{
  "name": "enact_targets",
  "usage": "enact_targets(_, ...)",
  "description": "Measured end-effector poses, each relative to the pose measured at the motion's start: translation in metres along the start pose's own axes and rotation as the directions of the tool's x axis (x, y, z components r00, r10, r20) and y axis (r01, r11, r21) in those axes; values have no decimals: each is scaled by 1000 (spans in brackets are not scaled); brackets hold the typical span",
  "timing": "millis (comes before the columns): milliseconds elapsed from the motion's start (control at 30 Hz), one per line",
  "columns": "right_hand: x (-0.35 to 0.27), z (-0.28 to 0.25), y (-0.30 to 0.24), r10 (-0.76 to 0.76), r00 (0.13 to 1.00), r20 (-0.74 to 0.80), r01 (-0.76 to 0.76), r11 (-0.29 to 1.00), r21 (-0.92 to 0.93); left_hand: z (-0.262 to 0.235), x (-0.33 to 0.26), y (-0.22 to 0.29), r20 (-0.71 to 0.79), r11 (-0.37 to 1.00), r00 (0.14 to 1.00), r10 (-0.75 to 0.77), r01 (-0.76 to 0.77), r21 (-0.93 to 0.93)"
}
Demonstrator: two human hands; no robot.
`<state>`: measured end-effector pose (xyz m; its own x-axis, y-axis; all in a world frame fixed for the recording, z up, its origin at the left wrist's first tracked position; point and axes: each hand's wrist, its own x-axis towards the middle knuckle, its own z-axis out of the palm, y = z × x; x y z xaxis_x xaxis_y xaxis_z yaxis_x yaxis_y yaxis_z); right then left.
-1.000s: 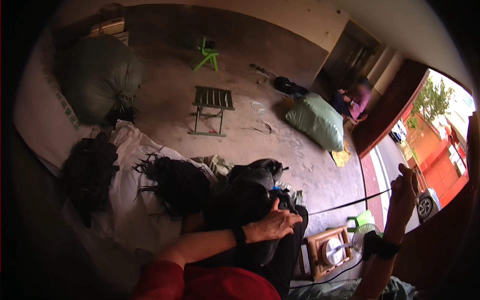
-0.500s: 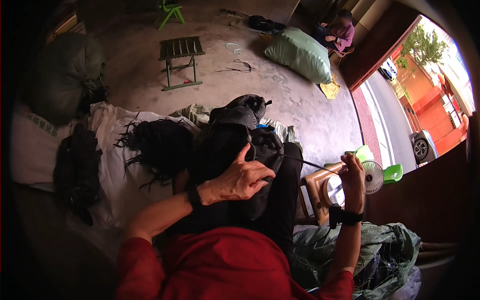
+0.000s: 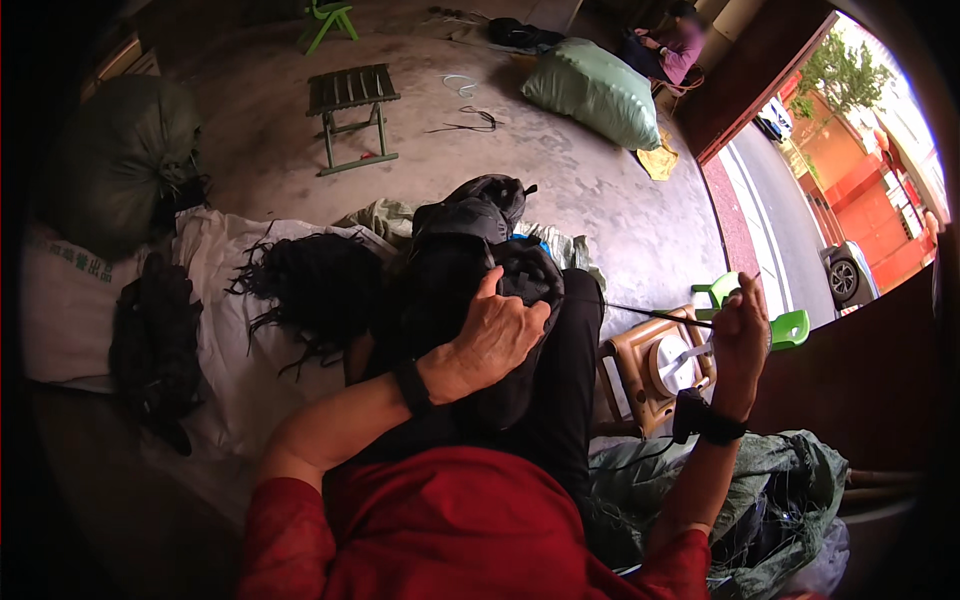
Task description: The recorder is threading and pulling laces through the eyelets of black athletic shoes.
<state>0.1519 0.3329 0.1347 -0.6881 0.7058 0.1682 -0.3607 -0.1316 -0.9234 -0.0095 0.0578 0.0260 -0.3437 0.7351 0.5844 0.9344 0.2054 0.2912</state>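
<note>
While the right hand (image 3: 741,330) holds a strand (image 3: 665,315), concrete floor (image 3: 620,225) surrounds a stool (image 3: 352,90).

Slatted stool (image 3: 352,90) on floor (image 3: 270,185); pale green sack (image 3: 592,95) beside yellow cloth (image 3: 657,161).

A grey floor (image 3: 250,170) carried a slatted stool (image 3: 352,88) and a bright-green chair (image 3: 328,20) at far left, a plump pale-green sack (image 3: 592,93) with a yellow cloth (image 3: 657,160) by its near end at far right, and a tan-framed stool (image 3: 628,382) at near right.

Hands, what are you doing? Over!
Left hand on black bundle. Right hand out to the side, gripping dark strap. Brown stool close by the strap.
</note>
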Motion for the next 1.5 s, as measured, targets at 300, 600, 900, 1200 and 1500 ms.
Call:
enact_targets(300,-18,56,34,103,959,263,71,814,-577,-36,-14,-12,461,956,845,270,-180,-230)
enact_targets(600,-13,89,93,-225,881,415,472,435,-767,-38,-5,-72,77,884,997,7,29,-466)
enact_targets(900,-24,153,135,102,525,845,838,113,-534,-30,-12,-84,114,842,993,-45,99,-531)
enact_targets(1200,5,127,127,-257,546,797,811,-77,-580,-17,-26,-76,18,872,999,-29,35,-489)
enact_targets(1500,20,65,46,-358,871,336,469,402,-786,-27,-24,-73,168,800,984,-52,142,-583)
